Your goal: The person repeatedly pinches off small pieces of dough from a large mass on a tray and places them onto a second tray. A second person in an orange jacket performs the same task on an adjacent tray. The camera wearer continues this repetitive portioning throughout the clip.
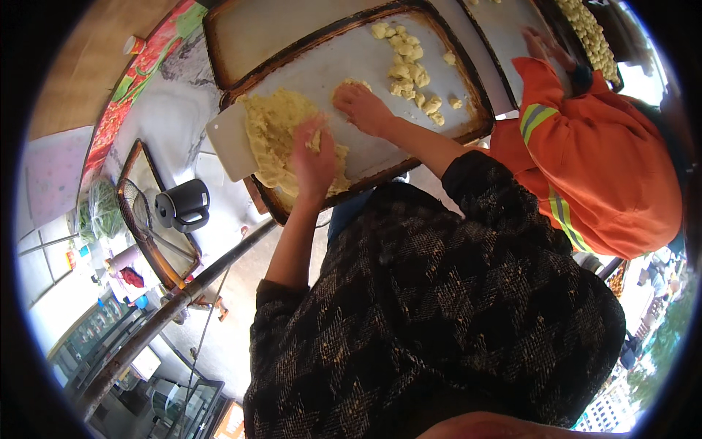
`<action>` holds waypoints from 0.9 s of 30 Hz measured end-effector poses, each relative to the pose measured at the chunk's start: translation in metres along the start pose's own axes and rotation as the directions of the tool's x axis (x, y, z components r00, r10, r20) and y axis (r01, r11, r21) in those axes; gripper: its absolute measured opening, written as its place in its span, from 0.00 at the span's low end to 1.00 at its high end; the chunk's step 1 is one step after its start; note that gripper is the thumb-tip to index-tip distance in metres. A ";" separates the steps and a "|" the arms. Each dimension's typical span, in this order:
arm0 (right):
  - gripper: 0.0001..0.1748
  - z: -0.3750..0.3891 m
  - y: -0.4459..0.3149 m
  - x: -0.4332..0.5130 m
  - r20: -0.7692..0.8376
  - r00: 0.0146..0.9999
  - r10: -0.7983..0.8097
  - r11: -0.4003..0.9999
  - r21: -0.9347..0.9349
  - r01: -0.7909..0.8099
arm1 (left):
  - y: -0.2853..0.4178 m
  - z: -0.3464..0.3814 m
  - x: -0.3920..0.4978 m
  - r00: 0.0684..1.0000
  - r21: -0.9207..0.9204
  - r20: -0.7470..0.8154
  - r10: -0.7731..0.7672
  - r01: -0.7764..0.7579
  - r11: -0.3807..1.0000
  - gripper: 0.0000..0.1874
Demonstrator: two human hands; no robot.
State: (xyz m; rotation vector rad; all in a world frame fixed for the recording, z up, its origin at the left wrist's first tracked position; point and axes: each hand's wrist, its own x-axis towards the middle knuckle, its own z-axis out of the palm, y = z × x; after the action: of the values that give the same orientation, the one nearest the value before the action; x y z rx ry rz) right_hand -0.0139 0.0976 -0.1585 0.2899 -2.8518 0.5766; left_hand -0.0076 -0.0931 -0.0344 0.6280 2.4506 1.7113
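A large mass of pale yellow dough (274,137) lies at the left end of a metal baking tray (367,159) with dark, browned rims. My left hand (315,156), blurred, is at the right part of this mass, and a bit of dough shows by its fingers. Farther right, my right hand (362,107) curls over a smaller dough lump (351,83) on the tray surface; its fingers cover most of that lump. Several torn dough pieces (406,71) are scattered toward the tray's right end. A flat white scraper (233,142) sticks out from under the left edge of the dough mass.
Another baking tray (263,33) lies beyond mine. At right, a co-worker in an orange jacket (609,175) has both hands over a further tray (504,33); many small dough balls (589,38) lie beyond. A black kettle (184,204), a wire strainer (134,203) and a metal pole (181,302) are at left.
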 end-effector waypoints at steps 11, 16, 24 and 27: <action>0.26 -0.085 -0.027 -0.016 0.099 0.848 0.521 0.390 0.856 -0.339 | -0.021 0.045 0.055 0.701 -0.641 0.251 -0.668 0.637 0.428 0.22; 0.25 -0.113 -0.058 -0.030 -0.093 0.942 0.322 0.784 0.584 -0.210 | -0.014 0.065 0.051 0.642 -0.705 0.614 -0.460 0.708 0.047 0.22; 0.16 -0.116 -0.053 -0.046 -0.183 0.811 0.556 0.432 0.897 -0.094 | -0.003 0.073 0.048 0.640 -0.646 0.646 -0.416 0.749 0.149 0.21; 0.18 -0.102 -0.039 -0.031 -0.093 0.796 0.599 0.165 0.986 -0.009 | 0.008 0.083 0.034 0.794 -0.621 0.523 -0.309 0.604 0.500 0.22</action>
State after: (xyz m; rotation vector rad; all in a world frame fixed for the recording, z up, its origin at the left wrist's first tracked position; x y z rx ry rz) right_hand 0.0427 0.1080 -0.0603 -0.3139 -1.6020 2.1707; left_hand -0.0116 -0.0043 -0.0521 0.0957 1.2353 1.9228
